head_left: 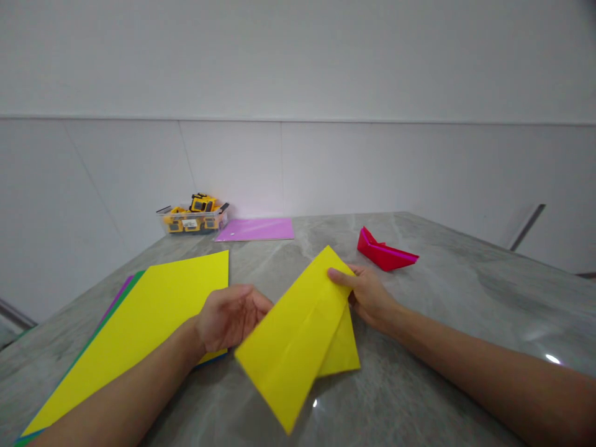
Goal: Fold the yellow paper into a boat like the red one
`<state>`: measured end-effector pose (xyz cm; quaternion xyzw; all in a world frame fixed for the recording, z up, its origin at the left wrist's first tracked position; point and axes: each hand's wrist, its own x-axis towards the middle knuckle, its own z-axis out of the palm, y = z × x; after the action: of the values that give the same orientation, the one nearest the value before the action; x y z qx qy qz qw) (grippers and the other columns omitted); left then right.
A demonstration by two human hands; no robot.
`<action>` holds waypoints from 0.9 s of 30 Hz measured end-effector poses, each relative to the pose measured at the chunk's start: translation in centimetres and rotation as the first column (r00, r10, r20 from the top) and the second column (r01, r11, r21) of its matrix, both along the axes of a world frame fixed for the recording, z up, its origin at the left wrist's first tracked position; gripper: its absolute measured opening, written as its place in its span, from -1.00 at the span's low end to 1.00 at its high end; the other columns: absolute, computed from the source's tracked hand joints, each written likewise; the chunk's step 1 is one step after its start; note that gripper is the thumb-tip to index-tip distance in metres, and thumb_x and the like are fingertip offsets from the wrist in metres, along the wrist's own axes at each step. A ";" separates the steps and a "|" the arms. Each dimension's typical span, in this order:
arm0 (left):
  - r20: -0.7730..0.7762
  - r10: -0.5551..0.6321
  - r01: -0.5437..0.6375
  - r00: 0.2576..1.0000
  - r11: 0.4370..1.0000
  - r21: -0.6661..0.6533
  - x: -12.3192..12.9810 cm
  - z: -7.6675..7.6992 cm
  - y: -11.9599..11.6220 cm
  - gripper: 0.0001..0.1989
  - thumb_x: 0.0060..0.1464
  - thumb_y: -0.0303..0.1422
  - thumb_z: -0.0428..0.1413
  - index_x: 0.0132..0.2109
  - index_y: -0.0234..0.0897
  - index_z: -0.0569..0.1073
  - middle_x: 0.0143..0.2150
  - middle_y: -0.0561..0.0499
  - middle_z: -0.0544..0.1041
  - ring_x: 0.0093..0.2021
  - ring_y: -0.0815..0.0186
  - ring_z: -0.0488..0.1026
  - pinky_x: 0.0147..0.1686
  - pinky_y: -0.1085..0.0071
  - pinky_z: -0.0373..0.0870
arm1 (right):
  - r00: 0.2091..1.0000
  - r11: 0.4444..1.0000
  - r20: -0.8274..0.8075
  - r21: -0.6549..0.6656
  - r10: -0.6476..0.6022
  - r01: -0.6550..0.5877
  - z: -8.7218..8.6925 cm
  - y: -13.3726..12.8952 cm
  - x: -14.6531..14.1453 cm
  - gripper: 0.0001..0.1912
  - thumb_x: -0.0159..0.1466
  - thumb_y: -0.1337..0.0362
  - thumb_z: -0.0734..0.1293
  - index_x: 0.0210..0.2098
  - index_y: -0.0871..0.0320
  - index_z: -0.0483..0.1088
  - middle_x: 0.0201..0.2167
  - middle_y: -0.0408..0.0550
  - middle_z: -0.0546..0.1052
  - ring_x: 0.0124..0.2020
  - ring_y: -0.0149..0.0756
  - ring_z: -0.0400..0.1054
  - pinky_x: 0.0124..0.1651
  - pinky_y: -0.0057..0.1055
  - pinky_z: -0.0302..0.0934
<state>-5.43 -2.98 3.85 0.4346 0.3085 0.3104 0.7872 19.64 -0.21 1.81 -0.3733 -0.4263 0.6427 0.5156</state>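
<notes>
A folded sheet of yellow paper (298, 329) is held up at a slant over the table, with a second flap hanging behind its lower right side. My right hand (367, 295) pinches its upper right corner, thumb in front and fingers behind. Beside the paper's left edge is my left hand (233, 316), its fingers loosely curled and partly hidden behind the sheet. Whether those fingers touch the paper cannot be made out. A faint crease runs down the front of the yellow paper.
Coloured sheets, yellow on top (177, 292), lie stacked at left on the grey marbled table (447, 360). A red paper boat (386, 253) sits at back right. Near the wall are a clear box (193, 222) of yellow toy vehicles and a flat purple pack (258, 230).
</notes>
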 end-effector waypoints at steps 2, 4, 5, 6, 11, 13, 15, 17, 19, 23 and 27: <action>-0.072 -0.109 0.106 0.991 0.994 -0.040 0.3 0.0 -0.3 -0.44 -0.11 0.05 0.12 -0.35 -0.47 0.58 -0.35 -0.36 0.57 -0.43 0.07 0.53 -0.49 0.32 0.42 | 0.992 0.994 0.074 0.026 0.100 -0.102 0.2 -0.8 -0.4 -0.71 -0.01 0.22 0.49 -0.36 0.29 0.50 -0.41 0.04 0.58 -0.44 -0.29 0.45 -0.34 -0.41 0.31; -0.149 -0.120 0.125 0.982 0.992 0.025 1.1 -0.3 -0.6 -0.56 -0.08 -0.05 0.19 -0.31 -0.42 0.58 -0.33 -0.27 0.59 -0.39 0.16 0.54 -0.42 0.39 0.42 | 0.978 0.985 0.122 0.017 0.170 -0.173 0.2 -1.6 -0.9 -0.69 -0.04 0.20 0.50 -0.39 0.31 0.51 -0.46 0.03 0.57 -0.47 -0.30 0.44 -0.38 -0.42 0.29; -0.188 -0.145 0.162 0.971 0.984 0.080 1.7 -0.5 -0.8 -0.66 -0.14 -0.18 0.27 -0.33 -0.42 0.58 -0.34 -0.20 0.60 -0.37 0.20 0.53 -0.36 0.43 0.42 | 0.971 0.980 0.138 0.005 0.195 -0.198 0.2 -1.9 -1.1 -0.69 -0.05 0.20 0.51 -0.41 0.31 0.51 -0.47 0.03 0.57 -0.49 -0.30 0.44 -0.39 -0.42 0.28; -0.244 -0.171 0.200 0.955 0.975 0.101 2.2 -0.7 -1.0 -0.71 -0.14 -0.26 0.29 -0.28 -0.40 0.59 -0.31 -0.16 0.60 -0.33 0.23 0.54 -0.31 0.44 0.42 | 0.965 0.976 0.146 -0.010 0.219 -0.220 0.2 -2.3 -1.3 -0.70 -0.06 0.21 0.51 -0.42 0.32 0.51 -0.48 0.02 0.57 -0.50 -0.31 0.43 -0.41 -0.43 0.27; -0.275 -0.111 0.158 0.955 0.975 0.155 3.8 -0.9 -1.7 -0.77 -0.06 -0.34 0.24 -0.21 -0.36 0.59 -0.30 -0.10 0.61 -0.36 0.29 0.54 -0.33 0.46 0.42 | 0.960 0.953 -0.001 -0.120 0.282 -0.280 0.2 -3.0 -2.0 -0.70 -0.03 0.26 0.49 -0.34 0.33 0.51 -0.41 0.09 0.58 -0.43 -0.24 0.47 -0.30 -0.36 0.32; -0.258 -0.061 0.100 0.964 0.985 0.140 3.9 -0.7 -1.8 -0.75 -0.06 -0.35 0.24 -0.19 -0.36 0.58 -0.30 -0.12 0.61 -0.34 0.25 0.54 -0.30 0.41 0.43 | 0.959 0.946 -0.063 -0.158 0.276 -0.282 0.2 -3.1 -2.1 -0.70 -0.01 0.26 0.48 -0.32 0.34 0.50 -0.37 0.12 0.58 -0.39 -0.20 0.48 -0.23 -0.30 0.33; -0.263 -0.025 0.060 0.964 0.990 0.126 4.0 -0.5 -1.9 -0.75 -0.07 -0.37 0.24 -0.19 -0.37 0.58 -0.29 -0.13 0.61 -0.34 0.23 0.55 -0.29 0.38 0.44 | 0.962 0.949 -0.081 -0.163 0.259 -0.269 0.2 -3.1 -2.2 -0.72 0.01 0.27 0.47 -0.33 0.34 0.50 -0.36 0.14 0.58 -0.40 -0.19 0.48 -0.22 -0.28 0.33; -0.280 -0.009 0.042 0.960 0.993 0.111 4.2 -0.3 -2.0 -0.75 -0.08 -0.39 0.24 -0.19 -0.38 0.58 -0.28 -0.14 0.61 -0.33 0.21 0.55 -0.28 0.37 0.45 | 0.970 0.960 -0.073 -0.144 0.233 -0.241 0.1 -3.1 -2.2 -0.74 0.01 0.27 0.46 -0.34 0.34 0.50 -0.38 0.14 0.58 -0.43 -0.20 0.48 -0.26 -0.28 0.33; -0.300 -0.010 0.037 0.954 0.996 0.087 4.3 -0.2 -2.0 -0.74 -0.10 -0.41 0.24 -0.18 -0.37 0.58 -0.26 -0.14 0.61 -0.31 0.19 0.56 -0.25 0.34 0.45 | 0.979 0.971 -0.053 -0.127 0.198 -0.203 0.0 -3.0 -2.2 -0.75 0.00 0.27 0.47 -0.37 0.34 0.51 -0.41 0.13 0.58 -0.47 -0.21 0.47 -0.31 -0.30 0.33; -0.309 -0.015 0.025 0.951 0.999 0.031 4.3 0.0 -2.0 -0.70 -0.14 -0.44 0.25 -0.16 -0.37 0.57 -0.23 -0.15 0.61 -0.27 0.15 0.56 -0.20 0.28 0.45 | 0.990 0.984 -0.019 -0.110 0.142 -0.143 -0.2 -2.8 -2.1 -0.74 -0.04 0.24 0.48 -0.44 0.33 0.50 -0.47 0.12 0.58 -0.52 -0.21 0.45 -0.38 -0.32 0.32; -0.320 -0.007 0.016 0.948 0.999 0.028 4.3 0.2 -2.0 -0.70 -0.16 -0.44 0.25 -0.18 -0.38 0.57 -0.23 -0.14 0.60 -0.28 0.15 0.55 -0.21 0.28 0.45 | 0.993 0.990 -0.003 -0.084 0.114 -0.114 -0.2 -2.7 -2.0 -0.73 -0.06 0.22 0.49 -0.47 0.33 0.50 -0.47 0.12 0.58 -0.52 -0.20 0.45 -0.38 -0.31 0.31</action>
<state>-1.13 -5.01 4.02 0.4928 0.4245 0.2360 0.7220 17.61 -2.89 1.66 -0.3701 -0.4202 0.6881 0.4615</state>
